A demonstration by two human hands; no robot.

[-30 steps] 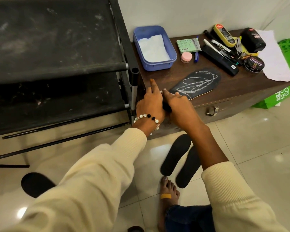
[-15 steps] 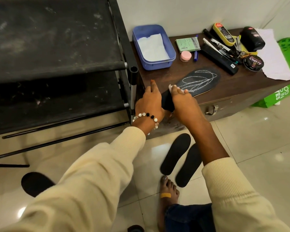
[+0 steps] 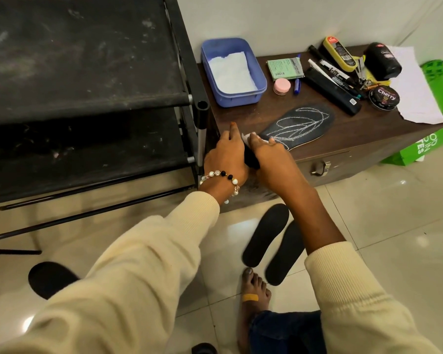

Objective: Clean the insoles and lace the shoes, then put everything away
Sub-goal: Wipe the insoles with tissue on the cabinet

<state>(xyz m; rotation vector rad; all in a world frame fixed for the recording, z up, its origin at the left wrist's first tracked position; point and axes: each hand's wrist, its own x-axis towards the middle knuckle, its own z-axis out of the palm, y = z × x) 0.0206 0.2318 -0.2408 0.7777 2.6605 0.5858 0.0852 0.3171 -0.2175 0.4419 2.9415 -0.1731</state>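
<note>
A dark insole (image 3: 302, 125) with white stitched lines lies on the brown cabinet top (image 3: 348, 135), its heel end over the front left corner. My left hand (image 3: 225, 159), wearing a bead bracelet, grips that heel end. My right hand (image 3: 270, 159) presses a small white wipe (image 3: 246, 137) onto the insole beside the left hand, fingers flat over it. Two plain black insoles (image 3: 265, 235) (image 3: 285, 254) lie side by side on the tiled floor below my right forearm. Another black insole (image 3: 49, 278) lies on the floor at the lower left, partly hidden by my sleeve.
A black shoe rack (image 3: 87, 80) stands left of the cabinet. On the cabinet sit a blue tub (image 3: 260, 83) with white tissue, a pink jar (image 3: 281, 86), a green packet (image 3: 285, 69), markers, polish tins and paper. A green bag (image 3: 420, 146) leans at right. My bare foot (image 3: 255, 292) rests on the floor.
My right hand has slid forward a little along the insole's heel end, and the white wipe now shows at its fingertips. My left hand has stayed in place.
</note>
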